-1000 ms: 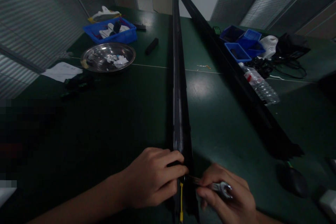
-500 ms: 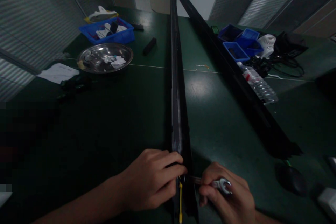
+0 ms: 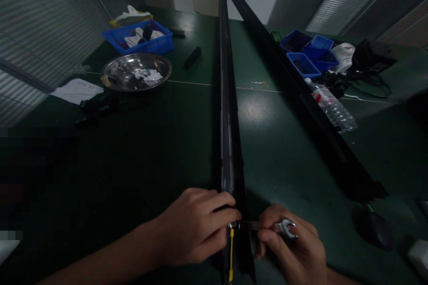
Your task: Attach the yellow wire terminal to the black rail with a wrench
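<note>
Green table beneath slatted blinds, crossed by two long dark rails. One rail runs lengthwise toward the far edge; the other slants toward the right. At the first rail's near end, the left hand is curled over it, fingertips beside a yellow strip; whether they pinch a smaller part is hidden. The right hand grips a wrench between thumb and fingers, its shank directed at the rail beside the left fingertips. Toward the left edge stands a metal bowl; behind it, nearer the far left corner, a blue bin. Beyond the slanting rail, toward the right edge, lies a clear bottle.
</note>
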A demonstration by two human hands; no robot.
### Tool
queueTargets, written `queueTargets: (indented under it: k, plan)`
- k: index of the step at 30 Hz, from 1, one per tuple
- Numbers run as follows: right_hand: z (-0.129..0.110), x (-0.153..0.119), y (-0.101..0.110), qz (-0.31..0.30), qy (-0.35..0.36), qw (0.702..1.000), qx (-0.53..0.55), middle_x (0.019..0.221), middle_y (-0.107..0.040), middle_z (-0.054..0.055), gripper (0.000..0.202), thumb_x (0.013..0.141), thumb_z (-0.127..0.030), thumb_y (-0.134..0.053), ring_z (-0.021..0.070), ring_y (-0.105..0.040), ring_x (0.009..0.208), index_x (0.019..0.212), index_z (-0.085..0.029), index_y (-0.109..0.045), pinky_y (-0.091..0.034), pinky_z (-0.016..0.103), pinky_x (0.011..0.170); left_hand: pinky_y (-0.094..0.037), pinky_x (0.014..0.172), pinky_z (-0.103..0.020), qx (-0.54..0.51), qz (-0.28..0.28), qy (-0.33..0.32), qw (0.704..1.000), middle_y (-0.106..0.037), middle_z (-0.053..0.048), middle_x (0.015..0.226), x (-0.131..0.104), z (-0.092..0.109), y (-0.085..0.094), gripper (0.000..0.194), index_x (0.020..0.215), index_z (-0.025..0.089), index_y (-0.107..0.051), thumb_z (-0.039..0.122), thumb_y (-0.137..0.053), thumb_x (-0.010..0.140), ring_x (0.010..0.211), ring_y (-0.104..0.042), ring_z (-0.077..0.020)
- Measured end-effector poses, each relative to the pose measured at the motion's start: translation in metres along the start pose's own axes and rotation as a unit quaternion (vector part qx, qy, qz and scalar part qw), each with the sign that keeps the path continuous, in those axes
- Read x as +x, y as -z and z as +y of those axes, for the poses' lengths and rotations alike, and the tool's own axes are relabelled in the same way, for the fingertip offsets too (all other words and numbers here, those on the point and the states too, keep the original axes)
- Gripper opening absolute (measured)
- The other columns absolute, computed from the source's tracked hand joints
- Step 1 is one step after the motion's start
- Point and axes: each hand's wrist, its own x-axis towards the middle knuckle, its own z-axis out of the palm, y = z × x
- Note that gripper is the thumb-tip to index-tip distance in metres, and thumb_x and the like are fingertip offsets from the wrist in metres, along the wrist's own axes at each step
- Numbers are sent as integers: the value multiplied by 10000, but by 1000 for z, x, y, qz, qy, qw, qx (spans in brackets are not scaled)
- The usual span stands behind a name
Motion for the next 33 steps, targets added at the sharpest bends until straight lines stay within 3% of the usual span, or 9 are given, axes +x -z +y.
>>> queueTargets:
  k: [8, 21, 33]
  plan:
    - [1, 1, 0, -10, -5, 1000, -2, 740, -632, -12, 38, 1000, -177, -630, 107, -650, 534, 1004, -210, -647, -523, 215, 520, -523, 667, -334, -2, 4, 1, 1000, -669, -50, 1054, 1, 0, 1, 262, 1192, 178, -588, 174, -429, 984, 808, -663, -191]
    - [-2, 9, 3, -56, 16, 997, -43, 768, -627, 1, 151, 1014, -155, -580, 117, -637, 590, 1118, -218, -669, -523, 230, 545, -525, 636, -339, -6, 3, 3, 1000, -663, -62, 1018, 0, 1, -1, 230, 1139, 158, -599, 166, -420, 994, 778, -658, -196]
    - [1, 7, 2, -78, 7, 996, -32, 811, -630, 3, 206, 1016, -113, -526, 121, -639, 655, 1100, -233, -670, -514, 248, 592, -505, 651, -306, -4, 13, 7, 1000, -667, -53, 1015, -2, 1, 0, 198, 1110, 167, -597, 167, -438, 993, 767, -630, -174]
